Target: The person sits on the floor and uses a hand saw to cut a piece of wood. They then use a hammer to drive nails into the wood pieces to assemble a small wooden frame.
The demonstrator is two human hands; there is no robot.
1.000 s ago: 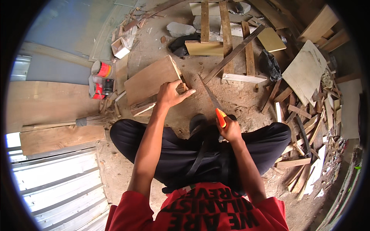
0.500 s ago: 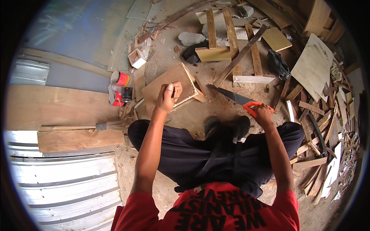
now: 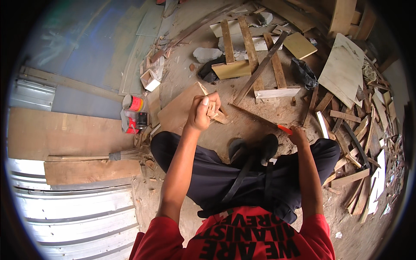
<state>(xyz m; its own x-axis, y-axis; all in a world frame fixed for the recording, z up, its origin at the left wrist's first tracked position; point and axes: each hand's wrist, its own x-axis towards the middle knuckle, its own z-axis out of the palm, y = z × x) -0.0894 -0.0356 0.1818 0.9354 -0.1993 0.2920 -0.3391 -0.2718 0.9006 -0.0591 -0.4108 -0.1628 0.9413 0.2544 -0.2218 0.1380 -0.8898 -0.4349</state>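
Observation:
My left hand point(image 3: 201, 114) is closed around a small wooden block point(image 3: 211, 109), its thumb laid along the top. Just beyond and left of that hand sits a low box-like wooden piece with a plywood top point(image 3: 177, 108), partly covered by the fist. My right hand point(image 3: 298, 137) grips a handsaw by its orange handle point(image 3: 284, 129). The saw's blade point(image 3: 255, 115) points left and away from me and shows nearly edge-on. Its tip lies close to the foot of a dark slanting plank point(image 3: 260, 69). Saw and block are apart.
A slatted wooden frame point(image 3: 249, 52) lies ahead, with a black plastic bag point(image 3: 303, 73) beside it. Scrap wood point(image 3: 346, 130) is heaped on the right. Paint cans point(image 3: 133, 103) and a stick broom point(image 3: 117, 155) lie left, near corrugated metal sheeting point(image 3: 82, 212).
My left hand has moved right with the block, off the plywood top. The saw in my right hand has turned from showing its flat side to nearly edge-on.

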